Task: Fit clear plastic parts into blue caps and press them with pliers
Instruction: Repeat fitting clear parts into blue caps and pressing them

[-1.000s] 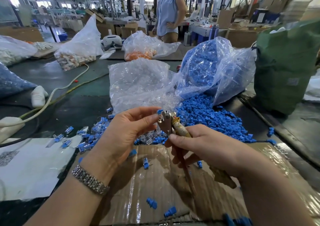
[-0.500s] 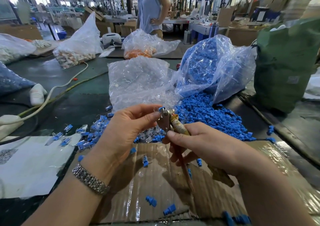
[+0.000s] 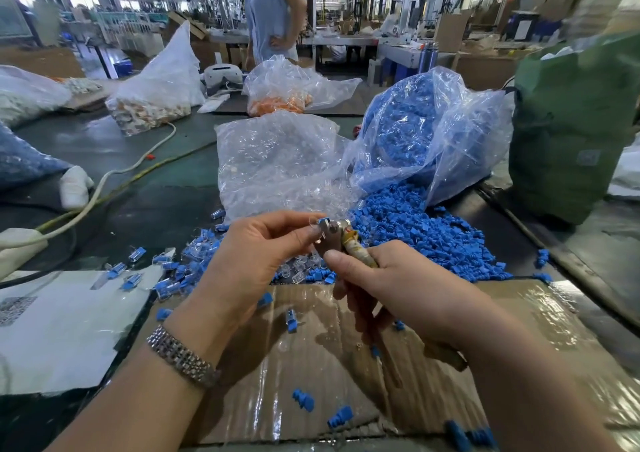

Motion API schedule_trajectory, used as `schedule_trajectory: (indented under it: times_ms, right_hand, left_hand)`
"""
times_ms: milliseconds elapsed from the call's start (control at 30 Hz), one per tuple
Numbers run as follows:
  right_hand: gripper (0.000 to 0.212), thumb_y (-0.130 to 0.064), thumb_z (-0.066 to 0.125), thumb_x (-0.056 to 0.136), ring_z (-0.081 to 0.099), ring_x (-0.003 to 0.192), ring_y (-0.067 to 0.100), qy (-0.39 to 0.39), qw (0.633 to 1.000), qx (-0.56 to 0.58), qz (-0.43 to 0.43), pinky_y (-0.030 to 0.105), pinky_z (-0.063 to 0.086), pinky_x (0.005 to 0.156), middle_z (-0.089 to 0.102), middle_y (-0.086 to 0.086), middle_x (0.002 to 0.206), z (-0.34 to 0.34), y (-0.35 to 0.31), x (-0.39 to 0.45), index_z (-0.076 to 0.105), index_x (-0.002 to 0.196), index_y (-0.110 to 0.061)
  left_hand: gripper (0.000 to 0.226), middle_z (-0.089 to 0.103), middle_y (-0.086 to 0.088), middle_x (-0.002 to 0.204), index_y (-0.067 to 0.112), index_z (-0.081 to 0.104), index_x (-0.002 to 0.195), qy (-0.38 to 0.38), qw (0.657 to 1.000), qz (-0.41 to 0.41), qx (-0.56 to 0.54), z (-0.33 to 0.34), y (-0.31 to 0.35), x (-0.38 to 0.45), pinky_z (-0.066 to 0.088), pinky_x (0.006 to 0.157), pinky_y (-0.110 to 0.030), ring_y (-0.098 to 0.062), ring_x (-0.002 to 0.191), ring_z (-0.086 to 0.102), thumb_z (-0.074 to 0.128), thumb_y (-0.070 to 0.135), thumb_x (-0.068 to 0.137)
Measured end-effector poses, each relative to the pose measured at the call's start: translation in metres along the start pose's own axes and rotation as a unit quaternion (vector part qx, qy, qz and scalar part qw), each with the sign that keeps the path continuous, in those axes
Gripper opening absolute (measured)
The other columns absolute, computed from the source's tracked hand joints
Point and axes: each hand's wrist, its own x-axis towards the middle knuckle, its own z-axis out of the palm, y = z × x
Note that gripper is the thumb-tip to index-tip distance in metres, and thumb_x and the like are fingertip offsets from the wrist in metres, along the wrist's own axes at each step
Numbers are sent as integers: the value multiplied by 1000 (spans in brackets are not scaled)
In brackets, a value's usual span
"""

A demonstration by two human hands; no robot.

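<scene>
Blue cap (image 3: 322,222) between hands, in pliers (image 3: 334,237)

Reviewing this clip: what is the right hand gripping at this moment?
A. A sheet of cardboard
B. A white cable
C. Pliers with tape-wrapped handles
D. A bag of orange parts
C: the right hand is curled round the pliers, whose metal head meets a blue cap pinched by the left hand.

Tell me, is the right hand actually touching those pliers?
Touching. In the head view the right hand has its fingers curled round the taped handles of the pliers, with its thumb lying along them just below the metal head.
</scene>
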Motion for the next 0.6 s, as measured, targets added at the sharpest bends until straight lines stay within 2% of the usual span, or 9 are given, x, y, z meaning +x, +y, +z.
schedule_trajectory:
  times_ms: [133,233,267,333,400,433,500,567,600]
  right_hand:
    - [74,-74,54,78,73,67,25,-13,1000,23,-5,38,62,66,67,4,70,-12,2,-2,72,96,-4]
    - [68,-73,58,78,68,61,20,88,996,-9,-5,47,60,68,64,3,67,-26,11,-1,71,91,-7]
    - [64,-71,59,82,64,58,19,132,990,-56,0,48,58,67,62,2,64,-30,14,0,67,85,-8]
    - [56,-67,58,88,58,57,19,208,962,-174,27,41,46,58,59,-2,60,-35,20,4,57,73,-13]
    - [50,-66,56,90,57,66,18,244,920,-297,73,33,35,54,60,-3,71,-36,25,8,51,73,-19]
    - [47,-66,55,90,57,73,20,245,900,-348,92,33,34,55,59,-1,80,-36,27,10,51,76,-21]
    - [47,-67,56,89,55,83,23,234,879,-399,118,34,34,60,56,2,94,-35,33,16,46,78,-23]
    - [48,-67,58,89,52,88,25,228,874,-409,130,35,37,66,52,3,99,-34,37,20,43,80,-22]
    - [48,-67,58,88,51,90,26,225,874,-409,135,36,39,69,51,4,100,-33,39,22,45,83,-21]
  left_hand:
    - [17,78,-4,98,22,79,98,41,999,10,-11,-12,2,5,55,91,-38,-23,98,72,75,21,81]
    - [13,75,1,82,27,75,90,148,981,7,125,-28,1,8,55,75,-31,-16,79,70,77,15,85]
    - [12,72,2,78,28,73,86,191,960,-1,207,-33,0,9,52,70,-31,-17,75,67,75,16,84]
    - [6,63,2,82,27,69,82,248,882,-19,401,-43,1,9,48,74,-36,-23,77,60,70,21,84]
    - [5,51,0,90,28,68,85,243,795,-41,554,-47,3,8,41,87,-45,-26,88,52,65,24,86]
    - [6,48,-1,93,29,69,87,229,779,-43,583,-46,3,8,38,89,-46,-28,95,50,65,24,87]
    - [9,49,3,93,32,70,88,180,807,-10,563,-37,4,7,37,89,-45,-27,102,50,67,24,86]
    - [9,50,12,88,36,70,86,99,844,28,526,-21,1,5,36,86,-39,-17,97,51,67,28,87]
    - [6,49,16,87,38,70,87,59,847,32,527,-12,-2,4,33,85,-37,-12,95,50,67,33,89]
